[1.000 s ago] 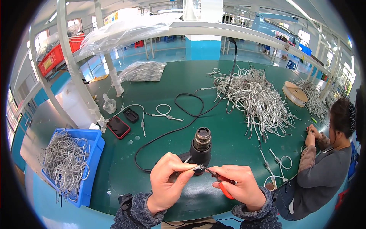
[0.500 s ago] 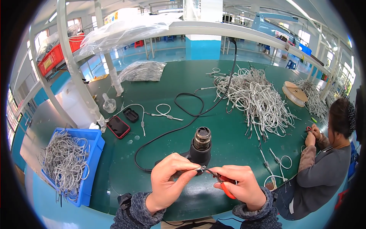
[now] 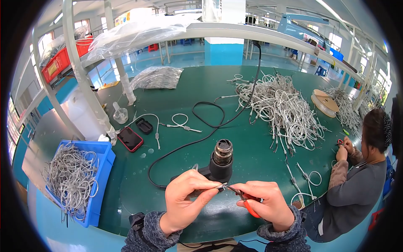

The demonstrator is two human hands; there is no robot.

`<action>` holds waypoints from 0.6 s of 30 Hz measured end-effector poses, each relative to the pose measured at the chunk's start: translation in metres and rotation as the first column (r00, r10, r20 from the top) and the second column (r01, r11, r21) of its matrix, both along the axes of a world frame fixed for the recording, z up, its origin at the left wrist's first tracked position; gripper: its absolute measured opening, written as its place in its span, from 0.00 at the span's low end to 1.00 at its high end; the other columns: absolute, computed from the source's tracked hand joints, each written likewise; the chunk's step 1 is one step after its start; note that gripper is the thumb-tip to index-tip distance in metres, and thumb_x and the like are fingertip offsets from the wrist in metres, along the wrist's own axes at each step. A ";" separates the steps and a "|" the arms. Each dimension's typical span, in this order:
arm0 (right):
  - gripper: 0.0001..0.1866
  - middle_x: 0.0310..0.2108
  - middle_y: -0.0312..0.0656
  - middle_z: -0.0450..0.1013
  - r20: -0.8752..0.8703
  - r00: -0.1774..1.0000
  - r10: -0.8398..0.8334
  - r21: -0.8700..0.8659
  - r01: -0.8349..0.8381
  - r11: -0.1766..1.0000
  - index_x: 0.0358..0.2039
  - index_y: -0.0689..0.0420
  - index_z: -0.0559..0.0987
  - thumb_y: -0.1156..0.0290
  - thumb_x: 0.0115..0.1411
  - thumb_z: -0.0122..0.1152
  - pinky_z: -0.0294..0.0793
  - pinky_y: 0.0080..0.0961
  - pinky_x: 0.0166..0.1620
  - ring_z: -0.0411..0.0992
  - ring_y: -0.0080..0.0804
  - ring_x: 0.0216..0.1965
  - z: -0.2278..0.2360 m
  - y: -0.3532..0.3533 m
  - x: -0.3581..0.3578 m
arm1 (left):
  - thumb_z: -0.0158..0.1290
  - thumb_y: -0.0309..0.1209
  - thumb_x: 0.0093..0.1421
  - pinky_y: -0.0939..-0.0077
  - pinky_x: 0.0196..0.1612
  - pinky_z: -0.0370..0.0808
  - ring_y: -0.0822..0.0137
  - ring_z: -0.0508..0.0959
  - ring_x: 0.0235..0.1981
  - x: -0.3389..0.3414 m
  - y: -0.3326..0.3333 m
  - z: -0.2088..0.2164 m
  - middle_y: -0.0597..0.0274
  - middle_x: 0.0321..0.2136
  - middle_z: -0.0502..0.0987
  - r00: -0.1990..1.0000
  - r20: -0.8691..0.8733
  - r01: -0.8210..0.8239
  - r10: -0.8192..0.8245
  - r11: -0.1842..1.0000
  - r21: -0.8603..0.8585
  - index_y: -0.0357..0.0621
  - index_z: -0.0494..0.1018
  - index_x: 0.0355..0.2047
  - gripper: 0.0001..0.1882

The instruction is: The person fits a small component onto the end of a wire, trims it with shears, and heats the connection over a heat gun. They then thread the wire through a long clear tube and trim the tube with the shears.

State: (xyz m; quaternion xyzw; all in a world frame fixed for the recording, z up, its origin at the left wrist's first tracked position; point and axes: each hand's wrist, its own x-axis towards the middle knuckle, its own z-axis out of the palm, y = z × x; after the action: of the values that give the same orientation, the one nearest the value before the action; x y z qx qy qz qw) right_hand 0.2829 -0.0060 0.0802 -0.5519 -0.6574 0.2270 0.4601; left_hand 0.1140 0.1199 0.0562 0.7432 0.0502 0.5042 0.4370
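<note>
Between thumb and forefinger, my left hand (image 3: 184,203) pinches the end of a thin grey cable (image 3: 221,187). My right hand (image 3: 269,205) is closed round red-handled scissors (image 3: 251,208). Their dark tips meet the cable end just beyond the left fingertips; whether the blades are closed on it is too small to tell. Most of the held cable is hidden behind the left hand. Directly beyond both hands a black heat gun (image 3: 221,166) stands with its metal nozzle pointing up.
At left are a blue bin (image 3: 105,161) of grey cables, a phone (image 3: 130,139) and a small glass bottle (image 3: 120,114). A large cable pile (image 3: 283,111) and a spool (image 3: 324,103) lie at right. A black cord (image 3: 168,153) crosses the table. A co-worker (image 3: 357,180) sits at right.
Both hands stay almost in place. The scissors' tips and the cable end have shifted very slightly, and a bit of grey cable shows above the left knuckles.
</note>
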 end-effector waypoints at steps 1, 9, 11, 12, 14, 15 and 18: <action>0.22 0.24 0.41 0.71 0.019 1.000 -0.009 0.007 0.009 1.000 0.48 0.61 0.76 0.83 0.49 0.60 0.70 0.23 0.30 0.69 0.30 0.24 0.000 0.000 0.000 | 0.60 0.16 0.49 0.83 0.25 0.68 0.73 0.73 0.24 -0.001 -0.001 0.001 0.61 0.25 0.74 1.000 -0.020 -0.011 0.011 1.000 -0.012 0.38 0.78 0.34 0.11; 0.22 0.24 0.42 0.71 0.067 0.997 -0.031 0.046 0.028 0.999 0.47 0.60 0.76 0.82 0.49 0.62 0.70 0.23 0.29 0.70 0.31 0.24 -0.003 0.002 0.000 | 0.58 0.14 0.47 0.82 0.23 0.61 0.74 0.67 0.21 -0.005 -0.004 0.006 0.64 0.21 0.69 0.995 -0.098 -0.034 0.026 0.996 -0.078 0.37 0.78 0.30 0.09; 0.21 0.24 0.42 0.71 0.074 0.997 -0.035 0.042 0.031 0.999 0.47 0.60 0.76 0.82 0.49 0.62 0.70 0.23 0.29 0.70 0.31 0.24 -0.002 0.002 0.000 | 0.59 0.16 0.48 0.83 0.21 0.62 0.76 0.68 0.19 -0.005 -0.001 0.006 0.65 0.20 0.70 0.993 -0.115 -0.030 0.025 0.999 -0.041 0.40 0.79 0.32 0.11; 0.21 0.24 0.42 0.71 0.080 0.996 -0.038 0.038 0.035 0.999 0.47 0.60 0.77 0.82 0.49 0.62 0.69 0.23 0.29 0.70 0.31 0.24 -0.002 0.002 0.000 | 0.59 0.16 0.48 0.83 0.21 0.62 0.76 0.68 0.19 -0.005 -0.001 0.006 0.65 0.20 0.70 0.993 -0.116 -0.031 0.026 0.999 -0.042 0.40 0.79 0.32 0.11; 0.21 0.24 0.42 0.71 0.087 0.995 -0.041 0.034 0.038 0.999 0.46 0.60 0.77 0.81 0.49 0.62 0.69 0.23 0.29 0.70 0.31 0.24 -0.001 0.001 0.000 | 0.59 0.16 0.48 0.83 0.21 0.62 0.76 0.68 0.20 -0.005 0.000 0.007 0.65 0.21 0.71 0.994 -0.108 -0.034 0.031 0.999 -0.026 0.40 0.79 0.32 0.11; 0.21 0.23 0.41 0.71 0.089 0.995 -0.041 0.038 0.037 0.999 0.46 0.60 0.77 0.81 0.49 0.62 0.69 0.23 0.28 0.70 0.31 0.24 -0.001 0.001 0.000 | 0.59 0.16 0.48 0.83 0.21 0.62 0.76 0.68 0.20 -0.005 0.000 0.007 0.65 0.21 0.71 0.994 -0.104 -0.036 0.034 0.999 -0.018 0.40 0.79 0.33 0.11; 0.21 0.23 0.41 0.70 0.093 0.995 -0.040 0.049 0.036 0.998 0.46 0.61 0.77 0.81 0.49 0.63 0.69 0.23 0.28 0.70 0.30 0.23 0.001 0.000 -0.001 | 0.60 0.16 0.48 0.83 0.22 0.63 0.75 0.68 0.20 -0.004 -0.001 0.007 0.65 0.21 0.71 0.995 -0.090 -0.042 0.041 0.999 -0.011 0.40 0.79 0.33 0.11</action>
State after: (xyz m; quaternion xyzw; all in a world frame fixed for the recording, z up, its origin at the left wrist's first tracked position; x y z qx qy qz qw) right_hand 0.2814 -0.0055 0.0811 -0.5633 -0.6728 0.1766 0.4459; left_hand 0.1097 0.1194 0.0628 0.7610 0.0886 0.4788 0.4287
